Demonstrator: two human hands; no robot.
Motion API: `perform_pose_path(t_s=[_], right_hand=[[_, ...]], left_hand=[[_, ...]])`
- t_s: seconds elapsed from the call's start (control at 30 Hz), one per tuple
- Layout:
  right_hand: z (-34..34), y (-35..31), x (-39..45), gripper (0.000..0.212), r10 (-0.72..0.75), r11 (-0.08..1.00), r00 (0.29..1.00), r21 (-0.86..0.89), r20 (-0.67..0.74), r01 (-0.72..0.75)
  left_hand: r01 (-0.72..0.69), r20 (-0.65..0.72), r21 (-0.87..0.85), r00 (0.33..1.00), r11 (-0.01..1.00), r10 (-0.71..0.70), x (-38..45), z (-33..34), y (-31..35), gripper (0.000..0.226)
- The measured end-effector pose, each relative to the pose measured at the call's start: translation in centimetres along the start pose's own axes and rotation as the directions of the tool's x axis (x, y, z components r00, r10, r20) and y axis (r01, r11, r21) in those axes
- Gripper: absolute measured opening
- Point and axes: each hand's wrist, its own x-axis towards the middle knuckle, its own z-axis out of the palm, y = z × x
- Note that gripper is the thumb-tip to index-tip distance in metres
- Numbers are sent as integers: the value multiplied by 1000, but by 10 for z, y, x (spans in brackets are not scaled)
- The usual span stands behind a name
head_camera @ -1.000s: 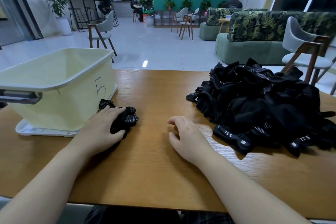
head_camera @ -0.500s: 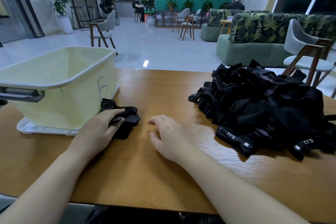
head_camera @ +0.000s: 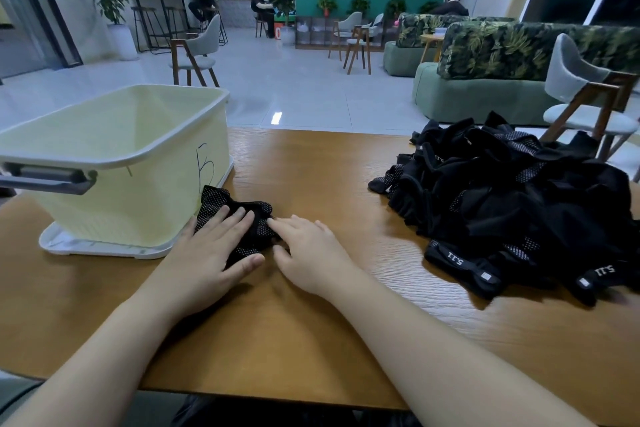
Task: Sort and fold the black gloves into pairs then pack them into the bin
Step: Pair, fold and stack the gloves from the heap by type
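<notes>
Folded gloves (head_camera: 242,218) on table (head_camera: 311,340), touching front corner of bin (head_camera: 114,191). Left hand (head_camera: 211,253) flat on top, fingers straight; right hand (head_camera: 308,253) relaxed, fingertips touching edge. Glove pile (head_camera: 512,208) well apart, right.

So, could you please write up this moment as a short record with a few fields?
surface: wooden table
bin: pale yellow bin on a white lid, at the left; its inside is not visible
glove in work: black dotted glove on the table beside the bin
left hand: lies flat on the glove, fingers straight
right hand: fingertips touch the glove's right edge
unsorted: pile of black gloves at the right
packing: not yet begun for this glove
</notes>
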Motion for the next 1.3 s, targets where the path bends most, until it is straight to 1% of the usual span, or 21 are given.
perform_pose_path(t_s=[0.1,0.23,0.33,0.4,0.53,0.6,0.63,0.67,0.7,0.73,0.8,0.87,0.97,1.0,1.13,1.2,1.3], right_hand=[[-7,12,-15,49,-10,1000,998,9,-56,11],[-21,29,-41,49,-32,999,991,16,-129,35],[-30,41,-66,46,-26,998,983,55,-179,37],[-34,51,-85,44,-13,998,978,63,-209,27],[-44,74,-118,35,53,997,947,78,-317,-30],[-47,84,-130,30,122,992,905,84,-408,-95],[-49,88,-136,28,165,986,872,90,-461,-138],[-50,91,-141,27,217,976,835,99,-506,-194],[-52,93,-145,27,273,960,797,100,-539,-261],[-54,95,-148,28,325,938,768,87,-552,-335],[-57,97,-153,31,407,889,736,51,-540,-454],[-59,98,-154,31,447,866,703,69,-554,-496],[-62,100,-150,26,428,866,638,88,-640,-493],[-63,102,-149,25,428,863,634,83,-644,-498],[-68,112,-146,18,377,876,668,13,-642,-482],[-76,118,-147,18,365,870,681,-26,-635,-492],[-86,126,-146,28,432,834,744,-87,-509,-544]], left_hand=[[-28,-66,21,997,999,30,0,0,12,110],[-74,-99,-13,992,997,72,-2,7,35,103],[-98,-85,-34,992,995,95,-2,14,52,103],[-126,-83,-12,989,992,124,-2,16,63,101],[-194,-51,5,980,981,194,-1,23,84,88],[-230,11,46,973,972,230,-2,23,97,75],[-247,4,69,969,967,247,-1,23,102,72],[-262,30,62,965,963,261,0,23,109,74],[-280,14,49,960,959,280,1,25,114,81],[-281,26,30,960,959,280,1,26,118,86],[-274,87,10,958,962,272,2,26,126,89],[-282,127,-10,951,959,281,3,25,132,87],[-296,161,-34,941,955,297,4,23,138,87],[-305,174,-33,936,952,306,5,23,139,87],[-331,189,-27,925,943,330,9,21,144,87],[-340,193,-28,921,940,339,11,21,145,86],[-344,202,-41,917,938,345,14,21,147,85]])
